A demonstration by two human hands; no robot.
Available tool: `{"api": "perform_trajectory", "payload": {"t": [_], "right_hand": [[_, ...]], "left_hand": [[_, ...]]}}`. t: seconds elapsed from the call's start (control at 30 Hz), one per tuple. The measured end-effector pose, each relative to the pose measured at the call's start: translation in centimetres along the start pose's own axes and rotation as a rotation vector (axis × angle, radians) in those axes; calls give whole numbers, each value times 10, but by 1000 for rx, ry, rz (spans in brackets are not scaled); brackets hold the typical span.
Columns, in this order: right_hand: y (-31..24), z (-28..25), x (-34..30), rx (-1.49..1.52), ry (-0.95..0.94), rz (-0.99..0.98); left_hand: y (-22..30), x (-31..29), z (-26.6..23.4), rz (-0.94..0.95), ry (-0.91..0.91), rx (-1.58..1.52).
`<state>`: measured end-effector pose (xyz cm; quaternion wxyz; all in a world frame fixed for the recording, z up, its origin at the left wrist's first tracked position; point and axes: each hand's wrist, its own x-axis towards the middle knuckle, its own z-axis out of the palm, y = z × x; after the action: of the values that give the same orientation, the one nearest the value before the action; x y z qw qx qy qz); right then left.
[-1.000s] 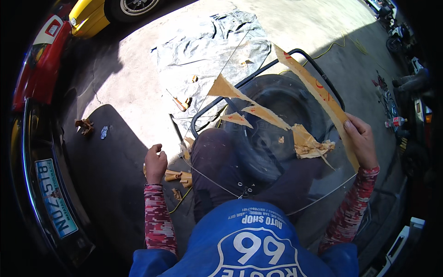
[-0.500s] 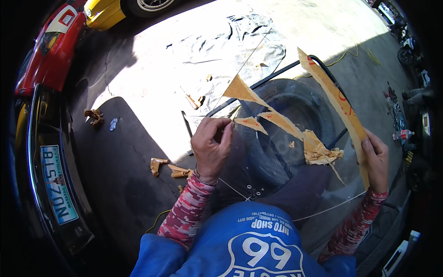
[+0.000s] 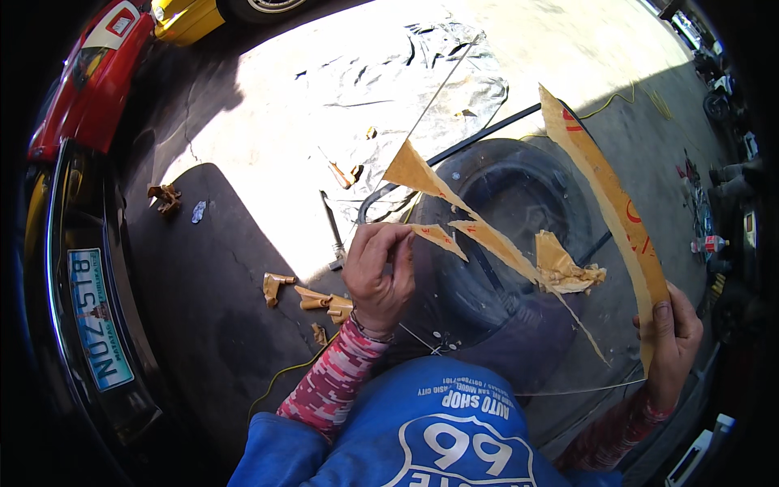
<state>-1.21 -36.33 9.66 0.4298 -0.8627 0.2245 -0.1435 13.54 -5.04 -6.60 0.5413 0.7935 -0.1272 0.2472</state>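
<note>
A clear sheet (image 3: pixel 596 312), partly covered with brown backing paper, is tilted in front of me above a tire (image 3: pixel 507 174). My left hand (image 3: pixel 380 272) is closed in a pinch at the left tip of a small paper piece (image 3: pixel 439 240). The fingers of my right hand (image 3: pixel 673 341) wrap round the sheet's right edge, thumb over the end of a long paper strip (image 3: pixel 607 195). Between the hands are a torn triangle of paper (image 3: pixel 418 173), a narrow jagged piece (image 3: pixel 497 247) and a crumpled wad of paper (image 3: pixel 568 272).
Below the sheet is a black tubular frame (image 3: pixel 487 134). Curled paper scraps (image 3: pixel 312 300) lie on the floor at left. Farther off is a silvery tarp (image 3: pixel 381 89). A black car's rear (image 3: pixel 69 325) is close on the left, with a red car (image 3: pixel 101 81) beyond it.
My right hand has moved down and outward, with the sheet's right side shifting along. My left hand has moved slightly right and down, still pinching at the small piece's tip.
</note>
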Motion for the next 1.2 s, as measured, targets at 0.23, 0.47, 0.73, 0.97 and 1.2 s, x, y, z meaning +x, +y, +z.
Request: {"api": "perform_trajectory", "payload": {"t": [0.23, 0.47, 0.73, 0.97, 1.2], "right_hand": [[1, -1, -8, -15, 32, -32], [-1, -5, -16, -63, 25, -76], [-3, -3, -14, -47, 44, -47], [-4, -3, -18, -116, 64, -40], [-6, -4, -20, -100, 77, -9]], "left_hand": [[0, -6, -3, 10, 56, -36], [-6, -7, -2, 82, 48, -15], [-7, -4, -7, 39, 50, -71], [-8, -2, -7, 64, 0, -44], [-7, -3, -9, 43, 24, -107]]}}
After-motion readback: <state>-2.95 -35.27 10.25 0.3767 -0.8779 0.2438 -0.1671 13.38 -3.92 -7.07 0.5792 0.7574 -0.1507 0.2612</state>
